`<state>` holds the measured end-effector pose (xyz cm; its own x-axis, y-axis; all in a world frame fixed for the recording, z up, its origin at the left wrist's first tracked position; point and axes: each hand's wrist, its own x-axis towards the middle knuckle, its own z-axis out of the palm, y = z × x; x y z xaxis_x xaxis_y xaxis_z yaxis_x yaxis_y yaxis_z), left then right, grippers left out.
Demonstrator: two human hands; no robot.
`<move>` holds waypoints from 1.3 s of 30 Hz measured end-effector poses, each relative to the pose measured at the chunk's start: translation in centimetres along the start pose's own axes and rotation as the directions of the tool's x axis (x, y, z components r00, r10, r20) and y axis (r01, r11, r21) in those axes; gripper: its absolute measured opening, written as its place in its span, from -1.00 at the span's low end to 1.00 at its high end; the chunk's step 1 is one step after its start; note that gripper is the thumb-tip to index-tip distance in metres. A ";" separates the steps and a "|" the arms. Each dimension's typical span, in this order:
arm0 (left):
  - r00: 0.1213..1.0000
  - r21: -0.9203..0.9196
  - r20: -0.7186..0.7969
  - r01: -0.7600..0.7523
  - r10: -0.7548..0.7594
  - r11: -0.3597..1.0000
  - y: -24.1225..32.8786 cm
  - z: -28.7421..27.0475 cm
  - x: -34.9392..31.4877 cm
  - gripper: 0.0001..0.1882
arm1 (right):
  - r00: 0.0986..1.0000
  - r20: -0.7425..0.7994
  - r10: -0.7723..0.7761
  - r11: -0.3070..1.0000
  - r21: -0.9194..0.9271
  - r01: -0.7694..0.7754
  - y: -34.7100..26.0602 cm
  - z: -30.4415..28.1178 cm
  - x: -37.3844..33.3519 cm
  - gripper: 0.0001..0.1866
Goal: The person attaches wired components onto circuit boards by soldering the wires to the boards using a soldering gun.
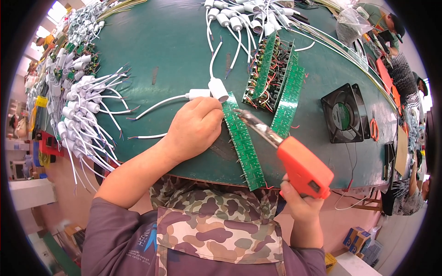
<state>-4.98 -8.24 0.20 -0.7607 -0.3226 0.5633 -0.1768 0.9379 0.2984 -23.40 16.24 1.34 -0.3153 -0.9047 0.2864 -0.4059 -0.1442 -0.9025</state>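
Observation:
My right hand (301, 202) is wrapped round the handle of a red soldering gun (304, 165). Its metal tip reaches the upper part of a long green circuit board strip (246, 147), which lies slanted toward the table's near edge. At the upper end of that strip, my left hand (198, 122) is closed with curled fingers; what it pinches is hidden. A white cylindrical housing with a cable (218, 89) is right by those fingers, partly over the strip's end. Another white housing (199, 94) lies just behind the hand, its cable running left.
White cabled housings pile up at left (80, 112) and at the far side (237, 20). Stacked circuit board strips (271, 76) lie right of centre. A black fan (343, 114) and orange-handled scissors (374, 129) are farther right. Other people work at the right edge.

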 end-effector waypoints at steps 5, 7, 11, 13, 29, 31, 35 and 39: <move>1.000 0.007 0.009 0.002 -0.003 1.000 0.1 -0.1 -0.1 -0.83 | 0.990 -0.058 0.126 0.962 0.251 -0.107 -0.8 -0.1 -0.1 -0.53; 1.000 0.002 0.004 -0.003 0.003 1.000 0.1 -0.1 -0.1 -0.84 | 0.993 -0.034 0.109 0.968 0.229 -0.098 -0.7 -0.2 -0.1 -0.51; 1.000 0.005 0.011 0.001 -0.002 1.000 0.1 -0.2 0.0 -0.84 | 0.993 -0.008 0.119 0.970 0.214 -0.115 -0.7 -0.1 -0.2 -0.50; 1.000 0.012 0.006 0.006 -0.006 1.000 0.1 -0.2 0.0 -0.85 | 0.992 -0.020 0.121 0.970 0.215 -0.114 -0.7 0.0 -0.2 -0.50; 0.971 0.255 0.241 -0.060 -0.003 0.965 1.8 -4.9 0.9 -0.62 | 0.991 -0.131 0.037 0.984 0.180 -0.013 -0.2 -1.4 -1.5 -0.54; 0.969 0.270 0.248 -0.074 0.005 0.960 2.7 -5.3 2.0 -0.74 | 0.990 -0.132 0.043 0.980 0.198 -0.016 -0.3 -1.6 -1.7 -0.53; 0.910 0.383 0.401 -0.269 0.103 0.884 2.9 -5.4 4.1 -0.77 | 0.978 -0.154 0.140 0.955 0.281 -0.093 -0.8 -1.8 -2.3 -0.50; 0.909 0.204 0.344 -0.315 0.233 0.927 0.5 -3.2 4.6 -0.75 | 0.954 -0.289 0.075 0.963 0.270 0.006 -0.8 -1.6 -2.3 -0.53</move>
<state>-6.52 -9.66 5.43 -0.9481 -0.0307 0.3166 -0.0516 0.9970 -0.0579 -23.69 19.08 1.93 -0.5792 -0.7587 0.2983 -0.1612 -0.2521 -0.9542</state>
